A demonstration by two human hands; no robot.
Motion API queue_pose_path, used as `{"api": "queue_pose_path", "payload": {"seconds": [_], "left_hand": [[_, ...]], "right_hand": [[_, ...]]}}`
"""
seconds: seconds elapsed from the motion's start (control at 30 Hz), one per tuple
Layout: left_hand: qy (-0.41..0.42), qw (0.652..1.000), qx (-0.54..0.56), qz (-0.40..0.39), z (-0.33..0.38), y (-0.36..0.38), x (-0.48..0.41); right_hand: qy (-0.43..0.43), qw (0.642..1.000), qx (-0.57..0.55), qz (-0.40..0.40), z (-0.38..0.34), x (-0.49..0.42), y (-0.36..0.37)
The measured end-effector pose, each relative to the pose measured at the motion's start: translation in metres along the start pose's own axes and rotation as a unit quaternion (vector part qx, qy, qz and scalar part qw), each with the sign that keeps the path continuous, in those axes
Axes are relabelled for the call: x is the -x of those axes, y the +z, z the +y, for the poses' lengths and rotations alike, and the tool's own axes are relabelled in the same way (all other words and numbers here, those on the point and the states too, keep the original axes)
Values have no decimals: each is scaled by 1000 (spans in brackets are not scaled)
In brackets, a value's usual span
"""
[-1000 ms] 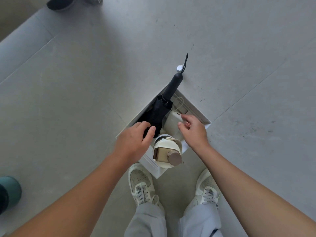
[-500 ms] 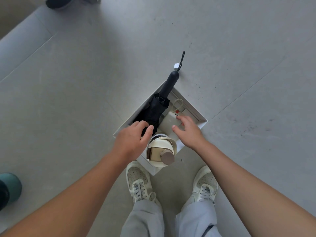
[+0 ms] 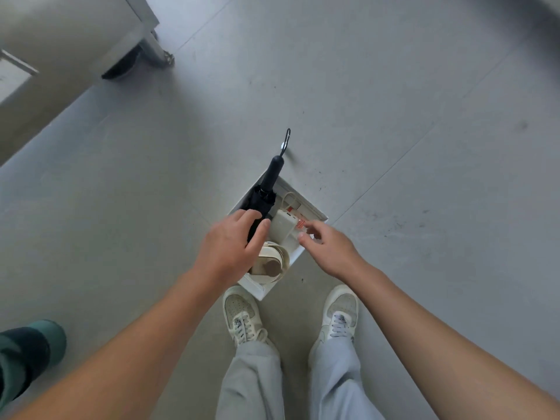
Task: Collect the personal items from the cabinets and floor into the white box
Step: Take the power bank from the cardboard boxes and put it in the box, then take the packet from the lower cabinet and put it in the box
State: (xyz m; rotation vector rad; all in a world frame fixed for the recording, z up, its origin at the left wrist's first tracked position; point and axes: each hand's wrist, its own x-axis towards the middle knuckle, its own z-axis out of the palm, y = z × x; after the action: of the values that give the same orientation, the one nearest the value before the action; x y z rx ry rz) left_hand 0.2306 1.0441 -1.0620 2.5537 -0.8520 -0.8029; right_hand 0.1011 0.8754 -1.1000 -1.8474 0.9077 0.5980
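one white box [image 3: 315,212] sits on the grey floor [image 3: 394,86], turned corner-on, just ahead of the person's shoes [image 3: 241,316]. inside it: a black folded umbrella [image 3: 267,189] lies along the left wall, its handle and wrist loop sticking out past the far rim; a small white rectangular pack [image 3: 283,225] with a looped cord lies just right of the umbrella; a cream lidded bottle [image 3: 274,263] fills the near corner, partly hidden. the left hand [image 3: 231,242] is over the box's left side, fingers lightly bent, index finger and thumb on either side of the umbrella's folded end; cannot tell whether it actually grips the umbrella or only hangs above it. the right hand [image 3: 331,247] is over the right rim, fingers loosely spread, tips close to the white pack, holding nothing. further out: a dark green cylindrical object [image 3: 30,350] stands on the floor at lower left, well apart from the box; a pale cabinet [image 3: 60,31] on a caster wheel is at upper left.
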Motion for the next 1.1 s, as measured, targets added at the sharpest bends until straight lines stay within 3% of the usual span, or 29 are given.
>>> {"api": "queue_pose_path", "payload": {"seconds": [0.2,0.57,0.8,1.1], "left_hand": [[54,996,-53,49,94,-138,22],[144,956,-73,244,317,-456,128],[166,941,-35,291,396,-513,226],[220,927,-33,303,420,-550,247]], "right_hand": [[-99,985,-42,133,-119,100,-129],[-235,928,-18,288,-325,374,-347],[-256,908,-60,327,-353,495,-389],[-255,881,-55,395,-356,556,-411]]}}
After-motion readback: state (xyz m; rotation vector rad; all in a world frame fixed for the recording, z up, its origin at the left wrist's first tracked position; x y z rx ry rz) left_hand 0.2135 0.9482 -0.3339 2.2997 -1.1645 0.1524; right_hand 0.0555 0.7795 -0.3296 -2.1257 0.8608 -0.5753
